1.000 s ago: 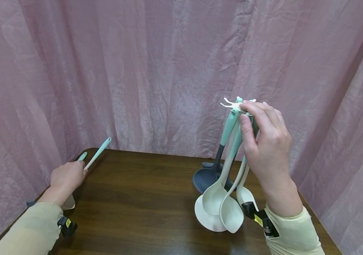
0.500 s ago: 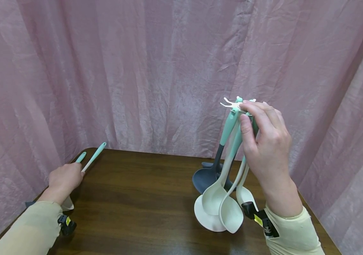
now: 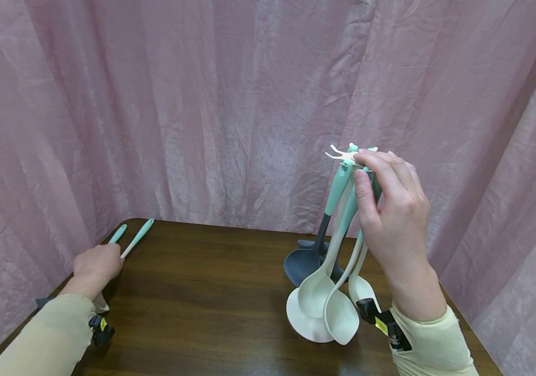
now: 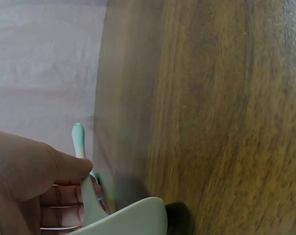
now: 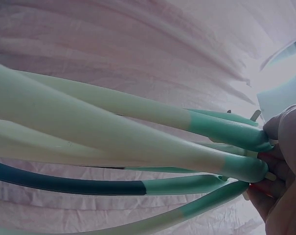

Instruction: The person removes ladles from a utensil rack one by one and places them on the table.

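At the table's left edge, my left hand (image 3: pixel 96 266) pinches the pale shaft of a white, mint-handled kitchen utensil (image 4: pixel 138 218) with a broad head. The head view mostly hides that head behind the wrist. Beside it lies a second mint-handled utensil (image 3: pixel 118 233) with a dark head (image 3: pixel 44 302). On the right, a white utensil stand (image 3: pixel 307 324) holds several hanging ladles and spoons, including a dark grey ladle (image 3: pixel 302 265) and a white ladle (image 3: pixel 316 295). My right hand (image 3: pixel 392 209) grips the stand's top among the hooks (image 3: pixel 340 153); mint handles crowd its fingertips in the right wrist view.
The brown wooden table (image 3: pixel 207 292) has a rounded back left corner. Pink curtains (image 3: pixel 249 104) hang close behind it and along both sides. A black wrist camera (image 3: pixel 101 330) sits on the left sleeve, another (image 3: pixel 368 310) on the right.
My left hand has lowered the white utensil, its mint handle end moving down and left until it lies lower beside the other handle. The right hand and stand have stayed in place.
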A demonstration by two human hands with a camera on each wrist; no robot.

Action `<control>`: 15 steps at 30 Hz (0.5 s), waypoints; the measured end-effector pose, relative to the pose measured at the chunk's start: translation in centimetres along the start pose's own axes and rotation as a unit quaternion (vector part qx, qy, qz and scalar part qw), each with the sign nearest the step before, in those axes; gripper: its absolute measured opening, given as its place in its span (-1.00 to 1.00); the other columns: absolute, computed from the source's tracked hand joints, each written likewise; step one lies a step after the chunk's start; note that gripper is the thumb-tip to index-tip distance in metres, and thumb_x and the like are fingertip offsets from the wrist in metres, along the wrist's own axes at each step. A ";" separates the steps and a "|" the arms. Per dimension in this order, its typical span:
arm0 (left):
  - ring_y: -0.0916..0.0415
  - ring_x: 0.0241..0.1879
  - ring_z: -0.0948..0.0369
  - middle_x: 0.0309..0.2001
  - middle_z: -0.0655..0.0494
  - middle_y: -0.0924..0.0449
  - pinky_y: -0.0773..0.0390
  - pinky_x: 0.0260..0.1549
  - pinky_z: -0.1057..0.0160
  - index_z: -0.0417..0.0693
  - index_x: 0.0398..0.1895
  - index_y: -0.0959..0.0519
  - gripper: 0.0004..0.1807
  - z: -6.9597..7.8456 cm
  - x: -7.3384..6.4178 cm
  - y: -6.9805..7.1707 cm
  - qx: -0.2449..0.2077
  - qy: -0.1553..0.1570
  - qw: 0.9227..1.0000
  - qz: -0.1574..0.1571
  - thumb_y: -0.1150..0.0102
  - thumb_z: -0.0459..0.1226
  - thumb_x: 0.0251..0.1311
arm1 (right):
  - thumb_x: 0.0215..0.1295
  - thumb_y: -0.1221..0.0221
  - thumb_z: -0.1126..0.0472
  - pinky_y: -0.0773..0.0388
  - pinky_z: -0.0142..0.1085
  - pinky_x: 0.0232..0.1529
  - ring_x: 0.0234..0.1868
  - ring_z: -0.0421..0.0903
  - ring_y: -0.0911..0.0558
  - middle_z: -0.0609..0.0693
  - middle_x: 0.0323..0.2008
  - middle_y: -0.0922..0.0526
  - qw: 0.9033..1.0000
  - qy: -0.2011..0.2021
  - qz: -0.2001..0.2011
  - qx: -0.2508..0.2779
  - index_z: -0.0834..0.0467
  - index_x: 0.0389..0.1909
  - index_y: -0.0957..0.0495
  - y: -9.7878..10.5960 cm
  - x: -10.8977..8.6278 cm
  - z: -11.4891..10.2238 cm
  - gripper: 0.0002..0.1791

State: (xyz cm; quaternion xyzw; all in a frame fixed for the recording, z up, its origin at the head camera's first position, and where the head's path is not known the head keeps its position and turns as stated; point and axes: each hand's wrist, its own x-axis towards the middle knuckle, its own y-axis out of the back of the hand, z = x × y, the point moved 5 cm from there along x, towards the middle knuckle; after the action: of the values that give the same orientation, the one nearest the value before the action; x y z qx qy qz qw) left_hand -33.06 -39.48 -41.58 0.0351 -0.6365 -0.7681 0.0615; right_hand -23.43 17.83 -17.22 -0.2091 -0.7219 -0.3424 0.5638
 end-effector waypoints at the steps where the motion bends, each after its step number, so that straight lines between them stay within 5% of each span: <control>1: -0.58 -0.39 -0.21 -0.38 -0.23 -0.64 -0.57 -0.42 -0.24 -0.21 -0.32 -0.62 -0.82 0.0 0.0 -0.1 0.000 0.001 1.000 -0.001 -0.25 -0.30 0.47 | 0.72 -0.13 0.07 -0.53 0.07 0.38 0.34 0.18 -0.63 0.15 0.22 -0.75 1.000 0.001 -0.001 -0.002 0.20 0.29 -0.73 0.0 0.0 0.0 -0.61; 15: -0.58 -0.35 -0.21 -0.32 -0.26 -0.65 -0.58 -0.38 -0.23 -0.21 -0.31 -0.61 -0.90 -1.0 1.0 -0.7 0.000 0.022 0.999 -0.034 -0.16 -0.41 0.40 | 0.66 -0.21 0.16 -0.56 0.09 0.32 0.30 0.19 -0.65 0.12 0.19 -0.77 1.000 -0.011 0.015 0.013 0.18 0.24 -0.76 0.0 0.0 -0.1 -0.68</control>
State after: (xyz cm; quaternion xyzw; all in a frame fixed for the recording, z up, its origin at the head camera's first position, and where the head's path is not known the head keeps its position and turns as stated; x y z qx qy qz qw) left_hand -33.90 -40.50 -42.49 0.0734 -0.6330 -0.7691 0.0491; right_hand -23.38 17.73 -17.17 -0.2167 -0.7289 -0.3222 0.5639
